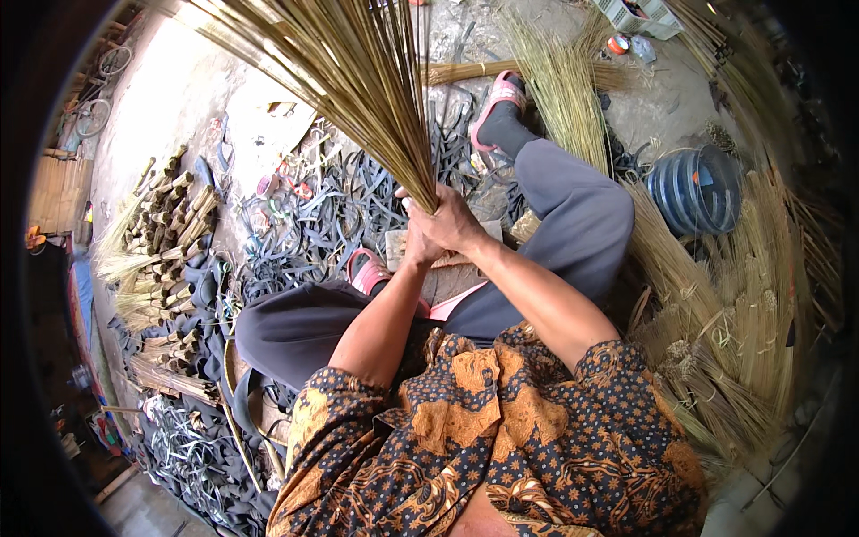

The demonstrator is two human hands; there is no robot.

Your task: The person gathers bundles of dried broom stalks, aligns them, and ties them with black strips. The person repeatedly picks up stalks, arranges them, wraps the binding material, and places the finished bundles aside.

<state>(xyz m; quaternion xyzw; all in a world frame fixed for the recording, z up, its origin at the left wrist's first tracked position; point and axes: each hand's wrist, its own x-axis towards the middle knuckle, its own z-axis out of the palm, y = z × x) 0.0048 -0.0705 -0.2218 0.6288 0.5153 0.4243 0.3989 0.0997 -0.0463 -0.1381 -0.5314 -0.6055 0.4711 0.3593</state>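
Observation:
A thick bundle of thin, yellow-brown stalks (376,107) rises from my hands and fans out toward the top of the view. Its narrow end sits between my palms. My right hand (455,222) is wrapped round that end from the right. Below and to the left, my left hand (422,242) is closed against it, its fingers partly hidden by the right hand. A wooden block (398,246) lies on the ground just under my hands, between my bent legs.
Dark rubber-like strips (313,224) cover the ground ahead. At left stand several tied stalk bundles (170,215). Loose straw-coloured stalks (564,98) lie ahead, with more stalk bundles (761,295) along the right. A blue ribbed tub (693,191) stands right of my knee. A pale crate (640,16) is far right.

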